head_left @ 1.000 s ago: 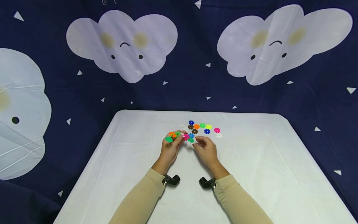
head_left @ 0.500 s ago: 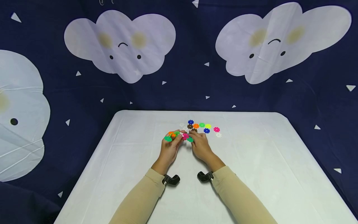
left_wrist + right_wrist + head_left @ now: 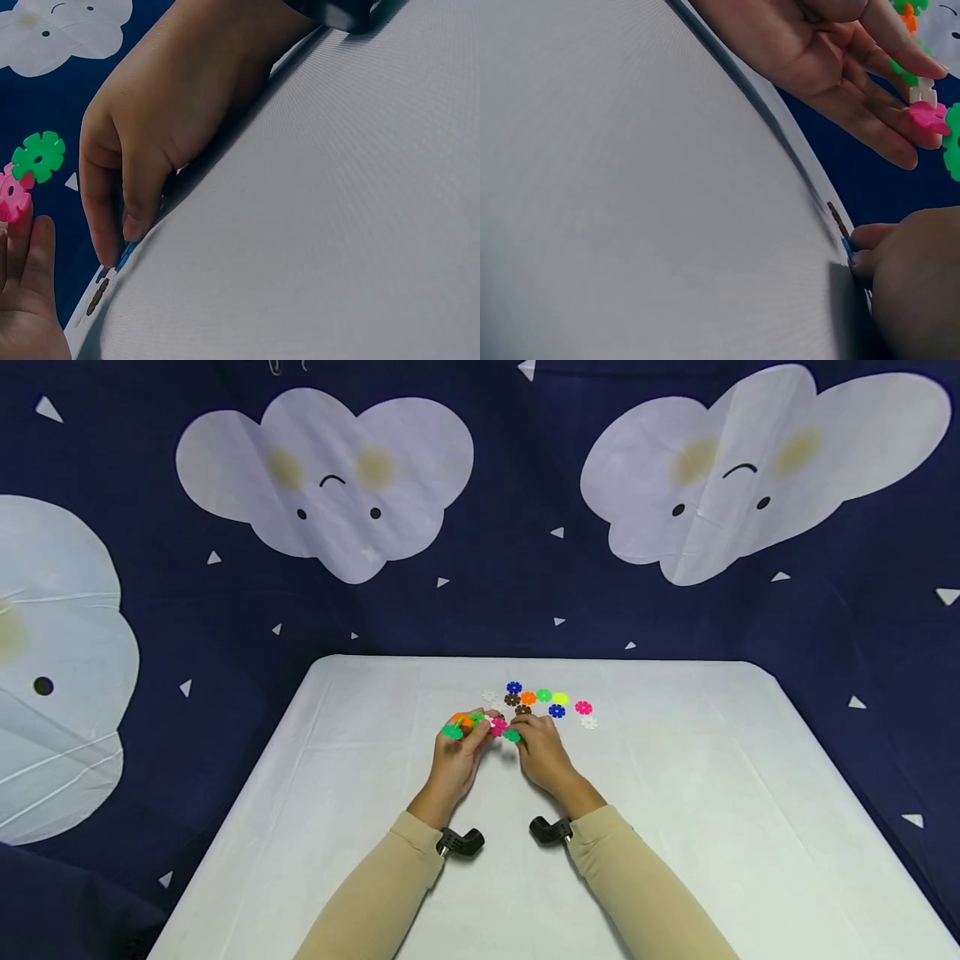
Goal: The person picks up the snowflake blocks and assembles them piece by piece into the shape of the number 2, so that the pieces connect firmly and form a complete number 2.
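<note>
In the head view, my left hand (image 3: pixel 454 763) holds up a joined chain of notched plastic flower discs (image 3: pixel 466 722) in green, orange, white and pink. A pink disc (image 3: pixel 928 117) and a green disc (image 3: pixel 39 157) form the chain's right-hand end, beyond the left fingertips. My right hand (image 3: pixel 545 752) reaches down to the tabletop just right of that end. Between its thumb and index finger it pinches a light blue disc (image 3: pixel 126 256), mostly covered by the fingers. A brown disc (image 3: pixel 837 217) lies flat right beside it.
Loose discs lie on the white table (image 3: pixel 675 793) beyond the hands: dark blue (image 3: pixel 513 687), orange (image 3: pixel 528 697), green (image 3: pixel 543 695), yellow (image 3: pixel 560 698), pink (image 3: pixel 583 707) and white (image 3: pixel 588 723). A dark blue cloud-patterned curtain (image 3: pixel 517 602) hangs behind the table.
My right hand has moved left and inward from beside the chain, and its fingers now cover the light blue disc. The left hand and its chain have stayed in place.
</note>
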Demonstrator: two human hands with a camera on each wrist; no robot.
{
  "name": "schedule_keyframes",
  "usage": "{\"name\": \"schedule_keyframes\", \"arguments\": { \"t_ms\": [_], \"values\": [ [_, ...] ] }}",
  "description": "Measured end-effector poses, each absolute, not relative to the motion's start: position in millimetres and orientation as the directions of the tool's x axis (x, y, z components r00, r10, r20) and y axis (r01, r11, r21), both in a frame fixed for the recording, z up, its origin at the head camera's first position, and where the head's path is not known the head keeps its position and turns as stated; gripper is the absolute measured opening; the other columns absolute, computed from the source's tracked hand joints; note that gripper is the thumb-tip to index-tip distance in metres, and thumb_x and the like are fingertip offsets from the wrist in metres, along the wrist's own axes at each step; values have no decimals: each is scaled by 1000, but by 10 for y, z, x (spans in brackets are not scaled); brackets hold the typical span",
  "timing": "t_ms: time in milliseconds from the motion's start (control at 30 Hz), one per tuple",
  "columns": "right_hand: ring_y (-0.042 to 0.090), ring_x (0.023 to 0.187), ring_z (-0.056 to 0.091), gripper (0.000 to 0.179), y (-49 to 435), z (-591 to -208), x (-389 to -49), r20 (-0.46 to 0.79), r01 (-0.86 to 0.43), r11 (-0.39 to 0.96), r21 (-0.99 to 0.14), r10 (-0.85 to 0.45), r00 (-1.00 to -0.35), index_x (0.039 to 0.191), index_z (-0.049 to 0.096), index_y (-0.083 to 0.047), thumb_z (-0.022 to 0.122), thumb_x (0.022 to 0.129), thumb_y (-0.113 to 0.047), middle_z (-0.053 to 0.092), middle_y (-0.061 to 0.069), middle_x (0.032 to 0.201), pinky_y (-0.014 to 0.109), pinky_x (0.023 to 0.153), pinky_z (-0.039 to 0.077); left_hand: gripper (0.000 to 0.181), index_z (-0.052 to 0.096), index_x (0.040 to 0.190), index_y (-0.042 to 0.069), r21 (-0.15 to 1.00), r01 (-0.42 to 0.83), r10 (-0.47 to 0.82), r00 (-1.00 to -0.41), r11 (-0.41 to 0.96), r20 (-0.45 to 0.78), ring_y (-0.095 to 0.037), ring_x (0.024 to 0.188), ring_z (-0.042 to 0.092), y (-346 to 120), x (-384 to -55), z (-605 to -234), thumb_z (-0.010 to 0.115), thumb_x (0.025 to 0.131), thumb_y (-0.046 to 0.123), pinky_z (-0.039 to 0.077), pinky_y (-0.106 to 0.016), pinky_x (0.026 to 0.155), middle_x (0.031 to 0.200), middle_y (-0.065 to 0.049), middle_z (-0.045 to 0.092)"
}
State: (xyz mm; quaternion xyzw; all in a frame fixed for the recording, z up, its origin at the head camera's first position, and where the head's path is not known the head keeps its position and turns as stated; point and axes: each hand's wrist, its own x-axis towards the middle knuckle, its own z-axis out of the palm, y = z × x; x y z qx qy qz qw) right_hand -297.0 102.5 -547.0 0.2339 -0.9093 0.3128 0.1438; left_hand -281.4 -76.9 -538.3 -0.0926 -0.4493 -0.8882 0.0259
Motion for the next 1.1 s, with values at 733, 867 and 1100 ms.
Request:
{"name": "schedule_keyframes", "arguments": {
  "t_ms": [733,867,1100],
  "values": [
    [26,98,67,23,1142,-5430,-2842,432,-520,538,-663,-292,-853,103,78,5,85,81,3,67,12,117,40,88,60,28,57,127,-14,787,109,36,-986,-607,164,-25,111,71,-753,-2816,-5378,66,102,-4,57,-35,100,123,-24,70],
    [26,97,69,20,1149,-5436,-2815,457,-537,505,-675,-285,-842,100,79,5,85,82,5,69,10,114,39,87,62,30,56,128,-15,793,106,37,-987,-600,159,-25,112,71,-757,-2812,-5374,66,102,-4,58,-34,100,124,-24,70],
    [24,95,72,23,1147,-5445,-2757,459,-476,384,-791,-141,-877,100,79,3,87,80,12,73,8,113,28,87,62,26,57,125,-13,794,104,25,-989,-599,148,-26,113,70,-766,-2805,-5370,66,102,-4,57,-34,100,125,-24,69]
  ]
}}
